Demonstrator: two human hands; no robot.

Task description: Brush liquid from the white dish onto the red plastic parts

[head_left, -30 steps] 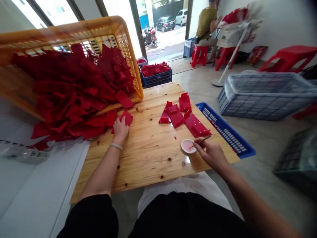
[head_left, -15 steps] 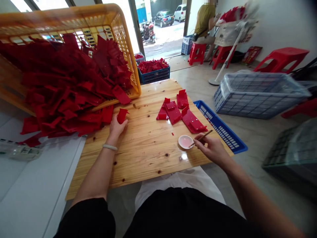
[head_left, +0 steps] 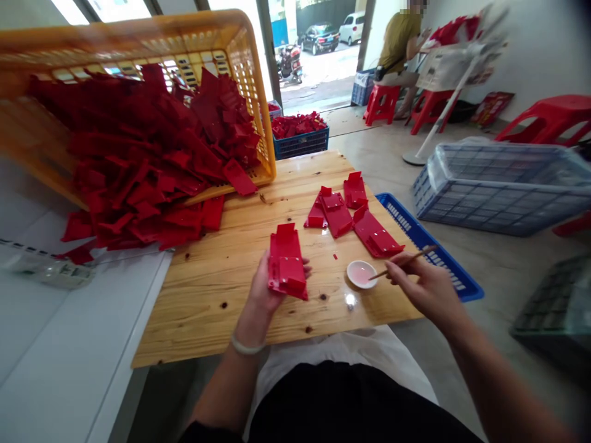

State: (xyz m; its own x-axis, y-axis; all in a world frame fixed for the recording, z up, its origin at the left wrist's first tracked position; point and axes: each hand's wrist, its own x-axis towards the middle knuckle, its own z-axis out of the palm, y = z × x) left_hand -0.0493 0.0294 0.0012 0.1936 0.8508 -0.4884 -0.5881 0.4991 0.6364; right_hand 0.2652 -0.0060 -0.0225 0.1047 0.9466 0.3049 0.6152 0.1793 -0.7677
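My left hand [head_left: 266, 284] is closed around a red plastic piece [head_left: 286, 261] with an upright tab at its far end and a smaller raised plate nearer me. It is held over the near middle of the wooden table. In my right hand [head_left: 422, 284] is a thin wooden stick [head_left: 422, 253], gripped between thumb and fingers. Its tip is at the right rim of a small white dish [head_left: 349, 278] of pink liquid; whether it touches the rim I cannot tell. Beyond the dish lie several similar red plastic pieces [head_left: 376, 232].
A tilted yellow crate [head_left: 263, 92] spills red pieces [head_left: 138, 166] onto the left of the wooden table [head_left: 240, 246]. By the table's right edge is a blue basket [head_left: 434, 261]. Farther off are a grey crate [head_left: 489, 191], a red stool [head_left: 383, 101] and a seated person [head_left: 397, 46].
My left hand has moved right and nearer me, away from the pile, with the red plastic piece. The stick's tip has drawn back from inside the dish to its rim. The view has shifted slightly.
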